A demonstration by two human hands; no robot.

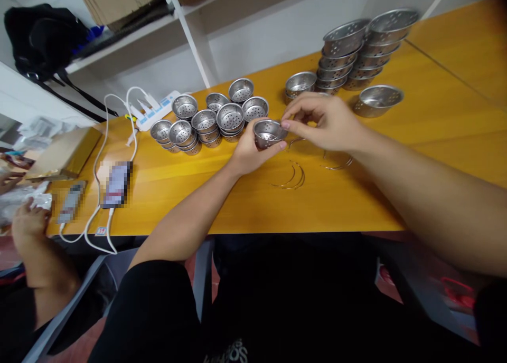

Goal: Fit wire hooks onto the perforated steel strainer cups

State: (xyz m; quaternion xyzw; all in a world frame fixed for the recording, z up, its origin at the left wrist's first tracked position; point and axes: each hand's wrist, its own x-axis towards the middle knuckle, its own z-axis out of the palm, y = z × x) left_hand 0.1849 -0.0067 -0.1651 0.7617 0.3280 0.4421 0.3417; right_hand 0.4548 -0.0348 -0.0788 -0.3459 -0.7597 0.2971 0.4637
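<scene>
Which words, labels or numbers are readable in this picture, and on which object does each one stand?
No text can be read with certainty.
Black clothing at the bottom edge: white letters, cut off by the frame, unreadable.
Phone and the small device beside it: blurred, unreadable.
Small tag on the white cable: red mark, too small to read.
Metal cup held by the left hand and right hand: no marking visible.
</scene>
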